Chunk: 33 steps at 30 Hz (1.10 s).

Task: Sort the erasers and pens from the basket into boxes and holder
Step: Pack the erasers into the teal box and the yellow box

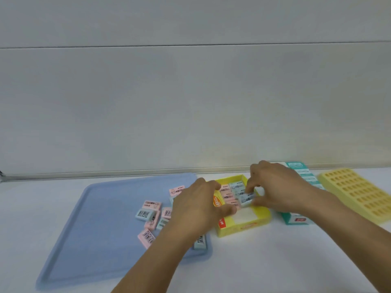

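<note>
Pinching a pale blue eraser [247, 198] between thumb and curled fingers, the right hand [275, 187] lowers it into the yellow box [243, 226] at centre right of the frame, beside the pink and blue erasers already lined up at the box's far end. That tidy row suggests each piece is set flat and tight against its neighbours so more will fit. The left hand [196, 208] rests against the box's left wall with fingers spread and loosely bent, gripping nothing that I can make out (it looks to be steadying the box while the other hand places).

Loose erasers [148, 214], pink and blue, lie scattered on the blue tray [101, 218] at lower left, some barcode side up, partly hidden under the left forearm, so much sorting remains by my reckoning. Right of the yellow box stands a teal box [296, 220], and beyond it a yellow holder [357, 193] with rows of holes, presumably for pens; none are visible. Everything sits on the white desk [254, 261].
</note>
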Each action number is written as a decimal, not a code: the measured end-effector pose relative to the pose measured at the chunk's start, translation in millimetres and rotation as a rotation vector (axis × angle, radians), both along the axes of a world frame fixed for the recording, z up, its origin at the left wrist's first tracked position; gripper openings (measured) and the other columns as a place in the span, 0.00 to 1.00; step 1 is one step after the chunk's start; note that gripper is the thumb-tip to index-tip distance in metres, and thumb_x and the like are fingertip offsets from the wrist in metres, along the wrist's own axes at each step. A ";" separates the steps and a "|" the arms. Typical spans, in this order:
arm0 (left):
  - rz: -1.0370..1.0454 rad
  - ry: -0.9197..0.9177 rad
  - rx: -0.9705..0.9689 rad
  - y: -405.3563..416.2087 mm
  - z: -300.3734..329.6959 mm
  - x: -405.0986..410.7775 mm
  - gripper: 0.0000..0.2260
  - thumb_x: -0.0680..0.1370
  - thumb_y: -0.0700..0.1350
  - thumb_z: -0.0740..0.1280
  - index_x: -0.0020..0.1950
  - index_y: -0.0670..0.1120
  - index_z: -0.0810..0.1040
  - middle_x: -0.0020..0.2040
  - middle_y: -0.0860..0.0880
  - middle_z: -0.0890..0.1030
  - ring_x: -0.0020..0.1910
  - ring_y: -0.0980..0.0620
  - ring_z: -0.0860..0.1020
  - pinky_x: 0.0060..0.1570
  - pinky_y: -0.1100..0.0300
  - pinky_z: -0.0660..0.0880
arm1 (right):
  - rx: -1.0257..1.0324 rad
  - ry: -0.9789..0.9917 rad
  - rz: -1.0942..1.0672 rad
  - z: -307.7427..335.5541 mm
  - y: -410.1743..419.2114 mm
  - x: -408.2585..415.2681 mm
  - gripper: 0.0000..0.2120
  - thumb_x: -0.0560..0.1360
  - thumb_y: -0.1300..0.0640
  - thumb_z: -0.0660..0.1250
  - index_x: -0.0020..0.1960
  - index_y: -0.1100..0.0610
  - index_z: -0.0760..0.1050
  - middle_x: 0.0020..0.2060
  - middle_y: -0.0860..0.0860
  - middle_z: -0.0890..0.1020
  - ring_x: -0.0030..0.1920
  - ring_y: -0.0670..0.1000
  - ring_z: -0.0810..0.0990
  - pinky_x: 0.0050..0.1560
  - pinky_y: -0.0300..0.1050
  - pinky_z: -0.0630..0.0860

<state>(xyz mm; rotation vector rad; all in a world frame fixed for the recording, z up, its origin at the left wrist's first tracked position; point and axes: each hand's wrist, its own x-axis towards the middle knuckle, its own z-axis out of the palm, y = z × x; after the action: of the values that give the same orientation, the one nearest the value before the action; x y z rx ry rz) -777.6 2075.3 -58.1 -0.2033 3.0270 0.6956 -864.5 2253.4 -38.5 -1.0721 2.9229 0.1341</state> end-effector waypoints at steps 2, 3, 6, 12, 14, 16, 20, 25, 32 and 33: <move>-0.016 -0.033 -0.041 2.9 -5.5 -1.4 0.30 0.73 0.65 0.67 0.72 0.56 0.67 0.62 0.53 0.72 0.61 0.51 0.73 0.54 0.55 0.71 | 0.036 0.027 0.001 -5.7 -4.7 3.3 0.10 0.74 0.48 0.67 0.54 0.45 0.80 0.49 0.45 0.72 0.56 0.50 0.72 0.49 0.45 0.67; -0.021 -0.044 -0.030 2.6 -7.5 -2.0 0.31 0.73 0.65 0.67 0.73 0.56 0.66 0.63 0.53 0.72 0.61 0.51 0.73 0.55 0.55 0.71 | 0.048 0.054 0.000 -6.9 -6.7 4.5 0.10 0.74 0.49 0.66 0.54 0.46 0.80 0.50 0.46 0.72 0.56 0.50 0.71 0.49 0.45 0.67; -0.023 -0.059 0.008 0.0 -10.7 -3.3 0.32 0.73 0.65 0.68 0.73 0.56 0.65 0.63 0.54 0.72 0.61 0.52 0.73 0.57 0.54 0.73 | 0.103 0.106 -0.013 -10.3 -9.1 6.1 0.09 0.75 0.50 0.64 0.52 0.49 0.79 0.48 0.46 0.72 0.55 0.50 0.71 0.44 0.44 0.61; -0.011 -0.068 0.034 -1.6 -8.3 -2.0 0.32 0.72 0.64 0.69 0.72 0.56 0.65 0.60 0.55 0.73 0.59 0.54 0.73 0.57 0.54 0.74 | 0.012 0.047 -0.049 -24.0 -11.0 4.0 0.03 0.75 0.53 0.64 0.42 0.49 0.72 0.45 0.47 0.71 0.44 0.51 0.72 0.38 0.44 0.64; 0.010 -0.042 0.116 -1.7 -7.2 -0.6 0.32 0.71 0.64 0.70 0.72 0.56 0.65 0.53 0.56 0.74 0.54 0.55 0.75 0.52 0.57 0.74 | -0.008 0.029 -0.044 -27.4 -5.6 1.9 0.05 0.76 0.51 0.65 0.46 0.49 0.78 0.46 0.46 0.73 0.47 0.50 0.74 0.39 0.44 0.67; 0.084 0.008 0.468 -0.1 -5.2 0.4 0.30 0.71 0.68 0.65 0.69 0.57 0.66 0.47 0.55 0.75 0.44 0.60 0.76 0.43 0.62 0.73 | -0.130 -0.013 -0.048 -25.7 0.0 2.6 0.08 0.76 0.47 0.65 0.51 0.47 0.81 0.46 0.45 0.75 0.48 0.49 0.75 0.44 0.46 0.73; 0.253 -0.023 1.381 4.4 5.8 -4.7 0.36 0.68 0.73 0.53 0.64 0.50 0.73 0.41 0.49 0.78 0.38 0.55 0.75 0.42 0.60 0.67 | -0.854 -0.288 -0.084 -6.4 -14.1 23.3 0.05 0.73 0.47 0.72 0.43 0.47 0.82 0.36 0.45 0.80 0.36 0.41 0.76 0.39 0.34 0.70; 0.255 -0.046 1.683 9.5 10.7 -6.6 0.42 0.67 0.73 0.52 0.72 0.47 0.66 0.59 0.44 0.80 0.51 0.47 0.82 0.48 0.54 0.77 | -0.846 -0.240 -0.148 -2.9 -38.0 41.3 0.14 0.66 0.44 0.76 0.45 0.47 0.75 0.33 0.46 0.75 0.33 0.42 0.72 0.38 0.45 0.73; 0.181 -0.008 1.698 6.9 10.5 -1.9 0.45 0.68 0.71 0.55 0.76 0.42 0.60 0.63 0.40 0.79 0.60 0.46 0.80 0.64 0.52 0.72 | -0.878 -0.240 -0.101 -8.5 -32.7 33.6 0.16 0.71 0.56 0.74 0.53 0.43 0.74 0.37 0.43 0.77 0.38 0.42 0.74 0.40 0.34 0.71; 0.159 -0.010 1.666 6.8 9.9 -1.8 0.44 0.69 0.71 0.55 0.75 0.42 0.61 0.62 0.39 0.79 0.61 0.46 0.79 0.67 0.51 0.70 | -0.853 -0.228 -0.061 -7.8 -30.6 32.8 0.18 0.72 0.56 0.73 0.57 0.41 0.73 0.37 0.43 0.76 0.39 0.42 0.74 0.40 0.32 0.69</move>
<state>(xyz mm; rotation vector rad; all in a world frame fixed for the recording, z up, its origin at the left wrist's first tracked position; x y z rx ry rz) -779.5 2082.0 -48.2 -0.3131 1.4692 2.6531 -831.6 2222.8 -46.4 -0.9368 2.7919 -1.2347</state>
